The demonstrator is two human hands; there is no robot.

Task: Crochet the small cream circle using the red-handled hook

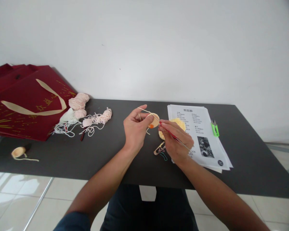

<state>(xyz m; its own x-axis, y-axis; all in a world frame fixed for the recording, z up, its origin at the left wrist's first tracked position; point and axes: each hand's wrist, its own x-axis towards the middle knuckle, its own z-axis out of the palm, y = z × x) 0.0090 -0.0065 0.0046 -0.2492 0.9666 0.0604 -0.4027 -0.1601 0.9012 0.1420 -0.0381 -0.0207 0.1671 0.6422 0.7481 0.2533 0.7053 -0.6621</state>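
Observation:
My left hand (136,127) pinches a small round cream crochet piece (154,120) over the middle of the dark table. An orange spot (151,126) shows at its lower edge, and a strand of cream yarn runs over my left fingers. In my right hand (177,138) is a crochet hook (171,133) with a red grip, its tip at the edge of the piece. Partly hidden behind my right hand lies a yellow yarn ball (180,123). Below the piece, several stitch markers (161,149) rest on the table.
Printed pattern sheets (195,112) lie at the right, with green thread snips (214,128) on their edge. Pale pink yarn (79,101) and white yarn (68,119) sit by red gift bags (26,96) at the left. A small cream crochet piece (18,151) lies near the front left edge.

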